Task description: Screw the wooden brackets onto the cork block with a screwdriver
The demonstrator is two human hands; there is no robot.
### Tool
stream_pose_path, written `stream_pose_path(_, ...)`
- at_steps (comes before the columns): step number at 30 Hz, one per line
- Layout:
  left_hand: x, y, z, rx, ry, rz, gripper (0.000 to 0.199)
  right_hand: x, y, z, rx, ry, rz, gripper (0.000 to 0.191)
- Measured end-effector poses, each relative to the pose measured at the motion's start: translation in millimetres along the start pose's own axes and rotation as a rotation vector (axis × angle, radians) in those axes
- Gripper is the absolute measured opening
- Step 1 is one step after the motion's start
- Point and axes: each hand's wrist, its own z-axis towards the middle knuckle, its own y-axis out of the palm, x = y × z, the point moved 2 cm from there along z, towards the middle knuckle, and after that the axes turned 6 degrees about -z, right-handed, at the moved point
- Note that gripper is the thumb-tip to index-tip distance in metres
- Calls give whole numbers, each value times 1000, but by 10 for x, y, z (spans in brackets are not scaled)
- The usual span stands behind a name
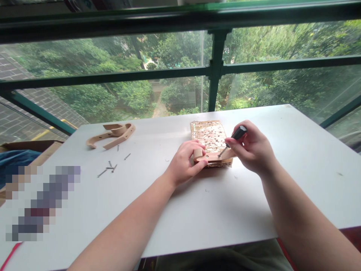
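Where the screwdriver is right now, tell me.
In the head view, the screwdriver is just right of centre, in the right grip, its tip down at the hook that lies on the block.

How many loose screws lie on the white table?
6: one screw beside the wooden hooks, another nearer the left hand, four clustered farther left; overlap may hide more.

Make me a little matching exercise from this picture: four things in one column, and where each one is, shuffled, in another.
Things:
1. Screwdriver
2. Loose screws
3. Shiny block
4. Left hand

Places:
A. Underneath the wooden piece
B. At the curled end of the wooden piece
C. In the right hand
D. Scattered on the white tabletop

Right pairs: 1-C, 2-D, 3-A, 4-B
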Motion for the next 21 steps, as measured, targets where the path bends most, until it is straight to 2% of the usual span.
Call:
stream_pose_path(5, 5, 0, -3, 3, -20, -7, 20, -19, 21, -28, 8, -15, 44, 14)
stream_pose_path(10, 0, 1, -1, 3, -20, -11, 20, -72, 43, -51, 38, -126, 151, 41)
stream_pose_path(13, -7, 2, -1, 3, -12, -9, 20, -90, 29, -59, 19, -200, 178, 42)
stream_pose_path(17, -15, 4, -3, 6, -6, -6, 21, -76, -1, -78, -72, -171, 242, 40)
stream_pose_path(21, -17, 6, -5, 8, -3, -9, 22, -70, -13, -83, -64, -151, 236, 44)
